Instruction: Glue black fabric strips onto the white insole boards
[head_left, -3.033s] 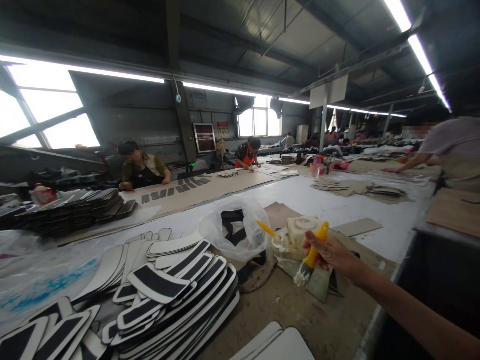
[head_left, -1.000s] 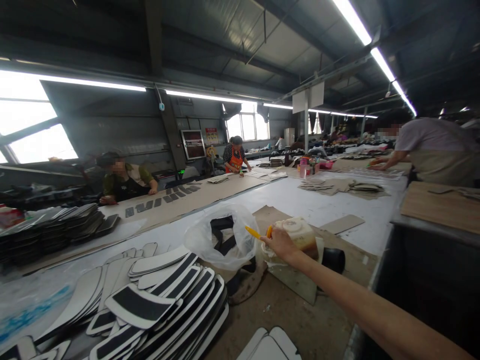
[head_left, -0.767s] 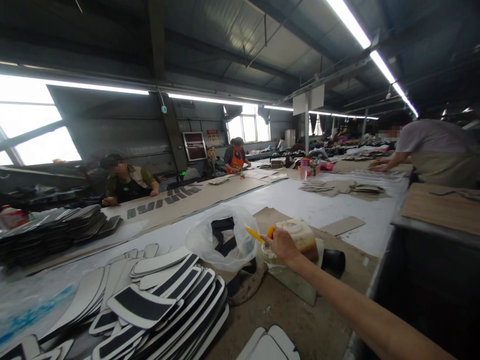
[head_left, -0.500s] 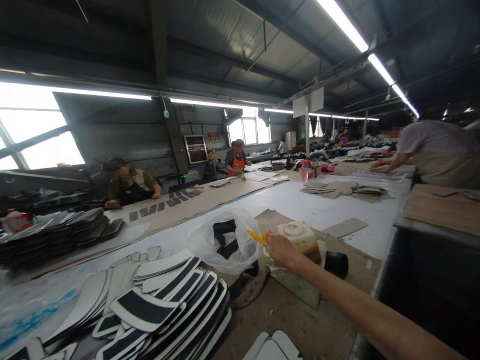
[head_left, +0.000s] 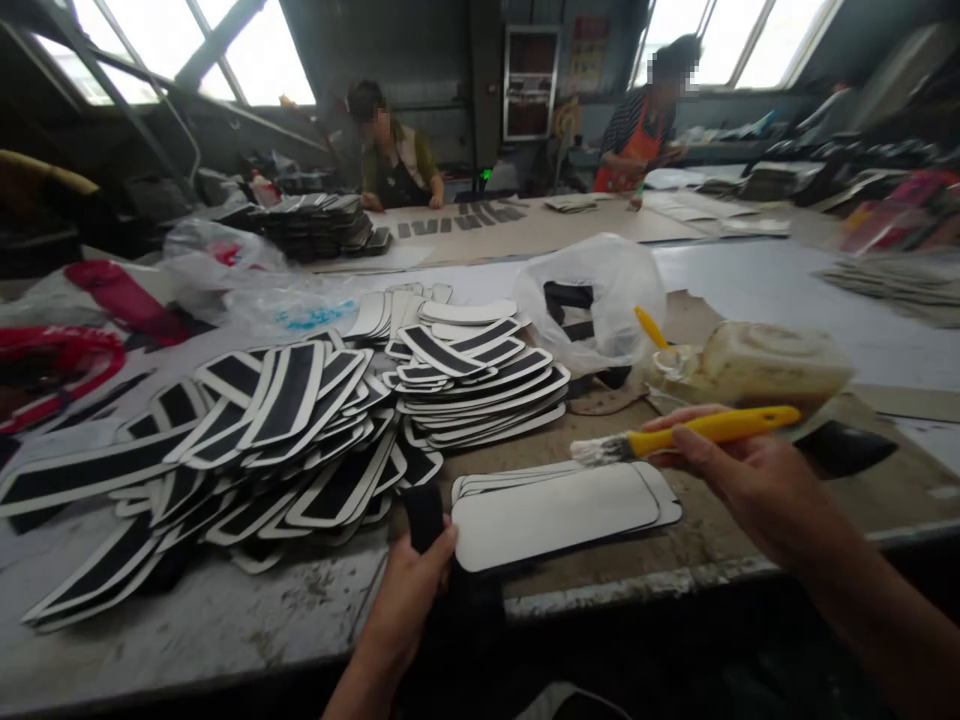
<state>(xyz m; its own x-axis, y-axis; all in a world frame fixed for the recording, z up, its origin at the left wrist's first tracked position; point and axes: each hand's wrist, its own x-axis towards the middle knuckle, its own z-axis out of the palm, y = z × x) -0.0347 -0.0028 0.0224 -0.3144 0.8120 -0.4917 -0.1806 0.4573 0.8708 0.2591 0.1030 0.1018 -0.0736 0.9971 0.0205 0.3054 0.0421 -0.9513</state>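
My right hand (head_left: 739,475) grips a yellow-handled paintbrush (head_left: 697,428), its bristles thick with white paste. The brush tip is just above the far edge of a small fanned stack of long white rounded panels (head_left: 559,515). At the left end of that stack, my left hand (head_left: 420,580) is closed on a black strip (head_left: 424,514), thumb beside the top panel. Behind the brush lies a stained translucent jug (head_left: 780,360) with a second yellow handle (head_left: 651,327) standing at its opening.
Heaped black-and-white panels (head_left: 285,430) cover the left of the table, with more stacked (head_left: 487,385) beside them. A clear plastic bag (head_left: 622,300) holds black strips. A black cup-like object (head_left: 847,440) lies at right. Two people (head_left: 401,165) work across the table.
The view has swung left and down. My right hand has come back from beside the jug with the paintbrush, now over the white panels. My left hand has come into view with a black strip.
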